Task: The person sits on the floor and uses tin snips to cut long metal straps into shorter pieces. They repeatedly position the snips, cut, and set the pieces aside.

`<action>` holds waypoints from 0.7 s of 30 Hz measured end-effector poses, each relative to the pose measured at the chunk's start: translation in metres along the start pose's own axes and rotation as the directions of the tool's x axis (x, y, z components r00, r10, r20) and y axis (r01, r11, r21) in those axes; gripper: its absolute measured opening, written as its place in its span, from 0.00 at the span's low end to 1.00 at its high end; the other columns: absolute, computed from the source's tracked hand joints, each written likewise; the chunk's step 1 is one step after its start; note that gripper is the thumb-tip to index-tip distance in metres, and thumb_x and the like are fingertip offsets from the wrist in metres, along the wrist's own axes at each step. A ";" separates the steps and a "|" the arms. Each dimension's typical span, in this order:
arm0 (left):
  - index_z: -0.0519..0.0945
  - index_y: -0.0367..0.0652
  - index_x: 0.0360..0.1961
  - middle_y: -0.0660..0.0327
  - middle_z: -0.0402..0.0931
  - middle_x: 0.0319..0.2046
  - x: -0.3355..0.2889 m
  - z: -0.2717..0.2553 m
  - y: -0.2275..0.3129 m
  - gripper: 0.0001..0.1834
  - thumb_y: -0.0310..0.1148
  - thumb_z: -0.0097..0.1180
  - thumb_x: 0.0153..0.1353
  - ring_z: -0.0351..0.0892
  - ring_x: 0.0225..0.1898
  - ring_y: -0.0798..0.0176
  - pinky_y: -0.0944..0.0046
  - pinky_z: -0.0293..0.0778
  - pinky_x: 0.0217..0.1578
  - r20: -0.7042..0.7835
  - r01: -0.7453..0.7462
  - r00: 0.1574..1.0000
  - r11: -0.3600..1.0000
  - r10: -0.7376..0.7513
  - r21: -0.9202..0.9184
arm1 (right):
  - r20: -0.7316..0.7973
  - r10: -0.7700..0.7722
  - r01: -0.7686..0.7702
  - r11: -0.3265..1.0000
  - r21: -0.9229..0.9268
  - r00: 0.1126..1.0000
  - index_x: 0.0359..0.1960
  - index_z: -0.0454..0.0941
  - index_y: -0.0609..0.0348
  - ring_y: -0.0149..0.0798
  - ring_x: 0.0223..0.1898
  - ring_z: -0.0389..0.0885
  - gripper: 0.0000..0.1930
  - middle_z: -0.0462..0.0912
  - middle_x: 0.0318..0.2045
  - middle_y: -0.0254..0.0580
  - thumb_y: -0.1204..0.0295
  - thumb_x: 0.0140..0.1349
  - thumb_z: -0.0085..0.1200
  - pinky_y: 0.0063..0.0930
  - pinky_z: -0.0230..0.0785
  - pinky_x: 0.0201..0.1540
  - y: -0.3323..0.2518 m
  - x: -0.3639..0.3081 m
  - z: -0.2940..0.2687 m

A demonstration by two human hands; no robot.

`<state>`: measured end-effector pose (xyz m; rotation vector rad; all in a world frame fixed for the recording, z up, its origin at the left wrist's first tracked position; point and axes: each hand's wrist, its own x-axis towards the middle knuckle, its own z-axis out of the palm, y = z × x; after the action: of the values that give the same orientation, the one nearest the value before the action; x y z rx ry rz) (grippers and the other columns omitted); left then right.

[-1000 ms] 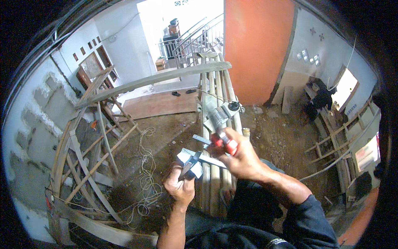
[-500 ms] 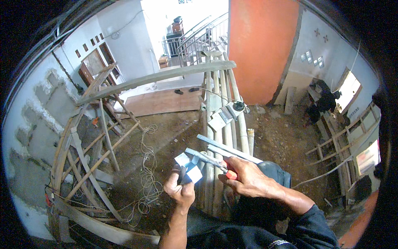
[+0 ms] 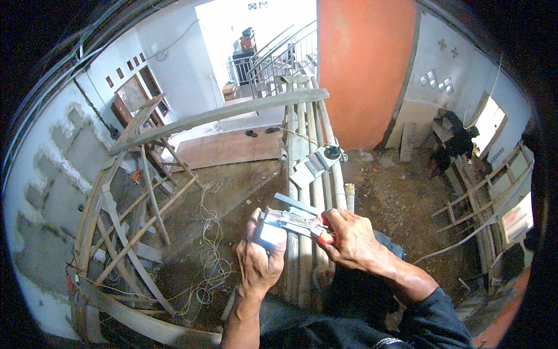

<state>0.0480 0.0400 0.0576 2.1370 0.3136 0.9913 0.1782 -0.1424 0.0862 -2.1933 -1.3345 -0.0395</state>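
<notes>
My left hand (image 3: 258, 262) is closed round a small bent piece of shiny sheet metal (image 3: 271, 234), its bright face catching the light. In my right hand (image 3: 359, 243) are red-handled snips (image 3: 323, 237), with the fingers wrapped round the handles. Their jaws point left and meet the metal piece; whether they bite into it I cannot tell. Just beyond them a ribbed metal strip (image 3: 293, 203) runs slantwise over the poles, its near end hidden by the snips and my right hand.
Bamboo poles (image 3: 301, 125) run away from me as a raised platform, carrying a pale box-like thing (image 3: 311, 168) with a dark round part. A wooden plank (image 3: 226, 116) crosses them. Tangled cable (image 3: 209, 250) lies on the dirt floor. Timber scaffolding (image 3: 145, 227) stands left, an orange wall (image 3: 363, 75) ahead.
The snips have moved left to the metal piece, and my hands have come closer together. The metal piece has turned in my left hand. A pale strip near my right hand no longer shows.
</notes>
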 end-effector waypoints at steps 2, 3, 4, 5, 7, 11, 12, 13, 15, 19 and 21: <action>0.68 0.34 0.54 0.44 0.80 0.40 0.001 -0.001 0.007 0.30 0.49 0.59 0.65 0.81 0.36 0.42 0.50 0.76 0.40 0.054 0.063 0.997 0.992 -0.057 -0.109 | -0.073 -0.066 0.057 0.991 -0.118 0.995 0.42 0.72 0.58 0.56 0.35 0.79 0.16 0.78 0.32 0.51 0.62 0.58 0.60 0.48 0.72 0.37 0.006 0.002 -0.002; 0.67 0.33 0.55 0.45 0.80 0.40 0.003 -0.002 0.009 0.30 0.48 0.59 0.65 0.81 0.37 0.43 0.51 0.75 0.41 0.089 0.110 0.991 0.982 -0.097 -0.155 | -0.102 -0.099 0.083 0.985 -0.149 0.990 0.42 0.73 0.59 0.52 0.35 0.78 0.18 0.77 0.32 0.48 0.65 0.52 0.63 0.43 0.72 0.38 0.009 0.004 -0.003; 0.67 0.33 0.56 0.46 0.80 0.40 0.006 -0.002 0.011 0.30 0.47 0.59 0.65 0.81 0.37 0.44 0.52 0.75 0.41 0.119 0.153 0.984 0.968 -0.131 -0.197 | -0.111 -0.110 0.089 0.981 -0.174 0.988 0.42 0.73 0.59 0.52 0.35 0.78 0.19 0.77 0.32 0.47 0.65 0.51 0.63 0.43 0.72 0.38 0.013 0.005 -0.005; 0.70 0.35 0.53 0.48 0.80 0.40 0.008 -0.001 0.012 0.26 0.45 0.60 0.66 0.81 0.39 0.47 0.53 0.75 0.42 0.148 0.183 0.978 0.944 -0.147 -0.275 | -0.120 -0.127 0.101 0.974 -0.204 0.985 0.42 0.73 0.58 0.51 0.35 0.77 0.19 0.76 0.32 0.46 0.64 0.51 0.63 0.43 0.72 0.39 0.016 0.006 -0.007; 0.73 0.35 0.50 0.48 0.80 0.39 0.014 -0.002 0.012 0.23 0.45 0.60 0.66 0.81 0.39 0.48 0.53 0.75 0.43 0.211 0.096 0.977 0.958 -0.039 -0.270 | -0.158 -0.197 0.148 0.948 -0.280 0.968 0.42 0.73 0.52 0.49 0.35 0.78 0.22 0.76 0.32 0.43 0.61 0.47 0.66 0.42 0.72 0.37 0.024 0.009 -0.011; 0.78 0.36 0.41 0.50 0.80 0.34 0.018 0.000 0.013 0.21 0.47 0.56 0.69 0.82 0.37 0.50 0.54 0.75 0.40 0.254 0.054 0.967 0.965 0.013 -0.256 | -0.100 -0.186 0.141 0.927 -0.348 0.977 0.45 0.73 0.55 0.48 0.37 0.77 0.27 0.75 0.33 0.42 0.58 0.44 0.66 0.41 0.70 0.41 0.037 0.009 -0.019; 0.78 0.36 0.41 0.51 0.80 0.32 0.018 -0.001 0.012 0.21 0.48 0.54 0.70 0.82 0.35 0.51 0.54 0.75 0.39 0.288 0.083 0.958 0.971 -0.015 -0.225 | -0.111 -0.202 0.147 0.915 -0.376 0.973 0.45 0.73 0.55 0.47 0.37 0.77 0.27 0.75 0.33 0.42 0.57 0.45 0.66 0.41 0.70 0.42 0.040 0.008 -0.020; 0.78 0.36 0.41 0.52 0.79 0.30 0.019 -0.002 0.010 0.23 0.50 0.52 0.71 0.82 0.32 0.54 0.56 0.75 0.36 0.405 0.202 0.910 0.951 -0.093 -0.235 | -0.114 -0.225 0.163 0.901 -0.402 0.967 0.46 0.73 0.56 0.46 0.38 0.76 0.27 0.75 0.33 0.42 0.57 0.45 0.65 0.41 0.70 0.43 0.042 0.008 -0.021; 0.78 0.36 0.42 0.54 0.79 0.27 0.020 -0.004 0.007 0.27 0.54 0.47 0.72 0.81 0.26 0.60 0.59 0.75 0.30 0.619 0.484 0.713 0.869 -0.328 -0.098 | -0.101 -0.239 0.171 0.880 -0.444 0.966 0.49 0.73 0.56 0.44 0.40 0.76 0.28 0.75 0.35 0.41 0.57 0.47 0.63 0.41 0.69 0.45 0.046 0.008 -0.023; 0.80 0.34 0.47 0.60 0.78 0.24 0.025 -0.006 0.001 0.38 0.64 0.41 0.69 0.75 0.20 0.70 0.69 0.73 0.23 0.789 0.640 0.586 0.703 -0.187 -0.309 | -0.065 -0.237 0.172 0.844 -0.509 0.969 0.50 0.74 0.54 0.43 0.41 0.76 0.26 0.75 0.36 0.40 0.57 0.50 0.61 0.39 0.67 0.43 0.050 0.012 -0.027; 0.80 0.32 0.47 0.57 0.80 0.25 0.028 -0.010 -0.003 0.39 0.64 0.40 0.69 0.77 0.20 0.68 0.69 0.74 0.24 0.849 0.673 0.507 0.685 -0.151 -0.280 | -0.015 -0.239 0.192 0.816 -0.546 0.971 0.50 0.75 0.51 0.41 0.40 0.75 0.24 0.75 0.35 0.37 0.55 0.52 0.59 0.37 0.65 0.41 0.052 0.018 -0.033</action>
<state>0.0601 0.0611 0.0754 1.5500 0.0740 -0.2195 0.2383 -0.1618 0.0962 -2.4330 -1.6709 -0.6684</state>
